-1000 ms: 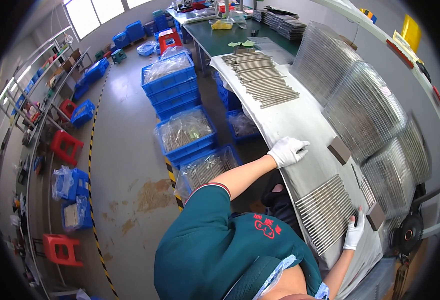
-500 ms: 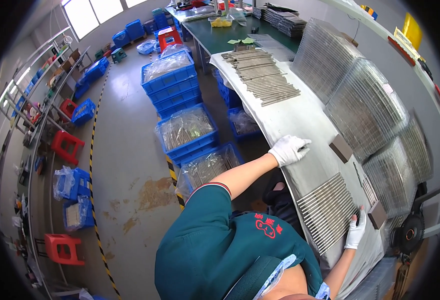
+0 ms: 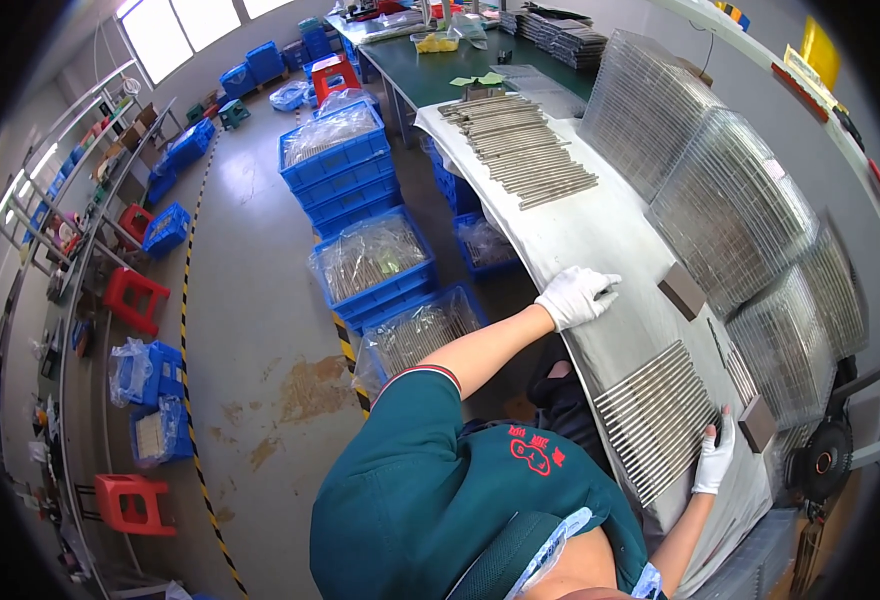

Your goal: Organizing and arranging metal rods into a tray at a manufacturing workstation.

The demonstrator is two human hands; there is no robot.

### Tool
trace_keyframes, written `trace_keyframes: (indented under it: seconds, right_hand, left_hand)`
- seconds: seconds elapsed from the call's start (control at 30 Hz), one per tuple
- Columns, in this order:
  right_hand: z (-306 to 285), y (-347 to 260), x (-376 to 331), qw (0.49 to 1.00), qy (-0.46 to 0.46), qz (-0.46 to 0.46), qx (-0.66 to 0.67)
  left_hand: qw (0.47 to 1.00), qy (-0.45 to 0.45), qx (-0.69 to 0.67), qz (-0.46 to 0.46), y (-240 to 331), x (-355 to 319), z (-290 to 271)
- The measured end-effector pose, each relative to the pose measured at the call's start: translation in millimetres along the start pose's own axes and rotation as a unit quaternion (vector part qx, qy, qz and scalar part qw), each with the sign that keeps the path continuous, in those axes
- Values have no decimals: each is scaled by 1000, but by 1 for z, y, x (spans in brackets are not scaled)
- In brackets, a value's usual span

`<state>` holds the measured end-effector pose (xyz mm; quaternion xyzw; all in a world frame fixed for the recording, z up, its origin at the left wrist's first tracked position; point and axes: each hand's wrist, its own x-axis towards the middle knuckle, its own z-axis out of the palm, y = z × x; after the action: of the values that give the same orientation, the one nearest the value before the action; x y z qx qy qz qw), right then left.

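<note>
Nearest me, my right hand (image 3: 713,458) lies at the far end of the rod row (image 3: 657,418), a flat raft of thin grey metal rods set side by side on the desk (image 3: 600,235). Its gloved fingers are stretched out against the rod ends, the grip open and closed on nothing. A small brown block (image 3: 757,422) stands just beside this hand, touching the row's end.

Farther out, my left hand (image 3: 577,295) rests palm down on the bare grey desk cover, fingers spread, grip open, well apart from the row. A second brown block (image 3: 682,291) sits near it.

I judge each rod stiff, smooth and light alone, but the row heavy together. The rods lie loose, so they would roll and fan apart if I pushed from one side only. The sound hold is on both ends at once, pressing inward with flat palms or the blocks, not pinching from above. My gloves should help against the slick metal.

Beyond, a loose rod pile (image 3: 517,145) lies across the desk. Clear trays (image 3: 728,205) stand stacked along the wall side. On the floor to my left stand blue crates (image 3: 375,265) holding bagged parts.
</note>
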<state>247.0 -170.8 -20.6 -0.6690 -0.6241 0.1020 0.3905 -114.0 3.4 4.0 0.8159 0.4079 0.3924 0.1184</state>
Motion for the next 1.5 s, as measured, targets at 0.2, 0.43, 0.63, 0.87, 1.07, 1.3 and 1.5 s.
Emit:
trace_keyframes:
  seconds: [0.2, 0.43, 0.63, 0.87, 1.07, 1.3, 1.5]
  right_hand:
    - [0, -4, 0, 1000, 3, 6, 1]
    - [-1, -10, 1, 1000, 0, 11, 9]
    - [-2, -16, -2, 1000, 2, -4, -16]
    - [-2, -9, -4, 1000, 8, 27, 6]
    - [-6, -29, 5, 998, 60, -7, -24]
    - [-44, -47, -24, 990, 137, 17, 17]
    - [-56, -71, -68, 989, 111, 84, 41]
  left_hand:
    - [1000, -6, 11, -4, 0, 1, 0]
    - [1000, -2, 4, 2, -1, 2, 0]
    - [1000, 14, -9, 13, 0, 0, 0]
    - [999, 10, 16, 27, -6, 4, 7]
    - [999, 14, 38, 18, -9, 7, 6]
    - [1000, 2, -13, 7, -10, 1, 11]
    - [991, -38, -119, -47, 11, -22, 5]
